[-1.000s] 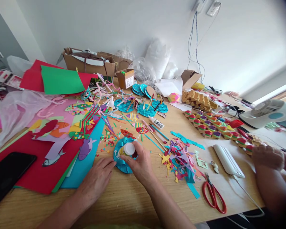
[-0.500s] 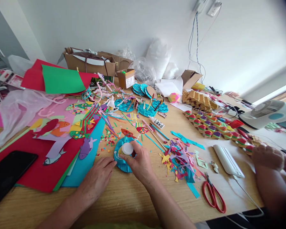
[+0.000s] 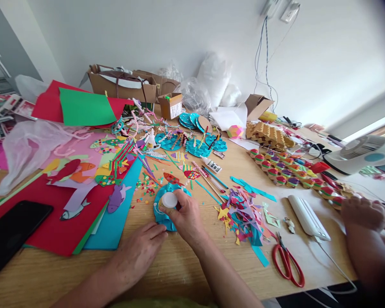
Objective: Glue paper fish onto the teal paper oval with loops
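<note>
My right hand (image 3: 190,219) is closed round a small jar with a white lid (image 3: 169,199), held upright on a round blue textured disc (image 3: 160,217). Fingers stretched out, my left hand (image 3: 141,246) rests its fingertips at the disc's near edge. Just beyond the disc lie red and patterned paper fish (image 3: 172,178), with tiny paper scraps (image 3: 147,185) scattered to the left. What lies under the jar is hidden.
Coloured paper sheets (image 3: 59,226) and a black phone (image 3: 22,231) lie left. Right are paper offcuts (image 3: 244,211), red-handled scissors (image 3: 288,265), a white power strip (image 3: 308,217) and painted egg cartons (image 3: 285,171). Another person's hand (image 3: 364,214) rests at the far right. A glue bottle (image 3: 211,164) lies ahead.
My left hand has slid right along the near edge of the blue disc. My right hand keeps hold of the jar, nearly in place.
</note>
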The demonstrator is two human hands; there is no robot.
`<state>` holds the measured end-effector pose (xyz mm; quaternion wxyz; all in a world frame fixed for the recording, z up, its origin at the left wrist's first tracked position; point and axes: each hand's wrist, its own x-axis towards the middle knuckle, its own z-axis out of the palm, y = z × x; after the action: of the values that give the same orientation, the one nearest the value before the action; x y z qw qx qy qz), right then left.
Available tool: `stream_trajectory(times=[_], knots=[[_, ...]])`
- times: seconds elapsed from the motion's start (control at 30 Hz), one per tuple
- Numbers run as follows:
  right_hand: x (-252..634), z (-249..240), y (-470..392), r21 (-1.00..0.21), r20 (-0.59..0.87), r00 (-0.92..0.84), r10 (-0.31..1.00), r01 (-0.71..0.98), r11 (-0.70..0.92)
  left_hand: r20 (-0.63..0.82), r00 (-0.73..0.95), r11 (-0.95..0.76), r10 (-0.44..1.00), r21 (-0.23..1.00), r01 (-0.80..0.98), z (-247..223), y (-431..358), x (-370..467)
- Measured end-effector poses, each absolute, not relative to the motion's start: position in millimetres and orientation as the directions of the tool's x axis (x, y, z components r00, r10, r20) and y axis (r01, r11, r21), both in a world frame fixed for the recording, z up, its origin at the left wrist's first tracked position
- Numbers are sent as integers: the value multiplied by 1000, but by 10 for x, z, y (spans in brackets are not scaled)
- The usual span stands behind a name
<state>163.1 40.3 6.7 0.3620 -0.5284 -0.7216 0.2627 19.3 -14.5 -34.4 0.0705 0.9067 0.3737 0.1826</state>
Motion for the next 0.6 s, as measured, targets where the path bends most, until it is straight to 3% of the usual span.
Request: stream_trajectory(times=[0.17,0.33,0.53,0.6], knots=[[1635,60,387,-745,229,-202,952,593,305,304,655,-722,692,250,646,-472,-162,183],[1643,104,355,-703,178,-232,956,650,289,233,679,-717,696,280,638,-597,-167,162],[1629,146,313,-722,160,-270,950,624,299,100,593,-544,799,540,643,-602,-164,229],[1635,154,309,-738,152,-277,949,607,295,77,575,-509,814,572,643,-595,-166,248]])
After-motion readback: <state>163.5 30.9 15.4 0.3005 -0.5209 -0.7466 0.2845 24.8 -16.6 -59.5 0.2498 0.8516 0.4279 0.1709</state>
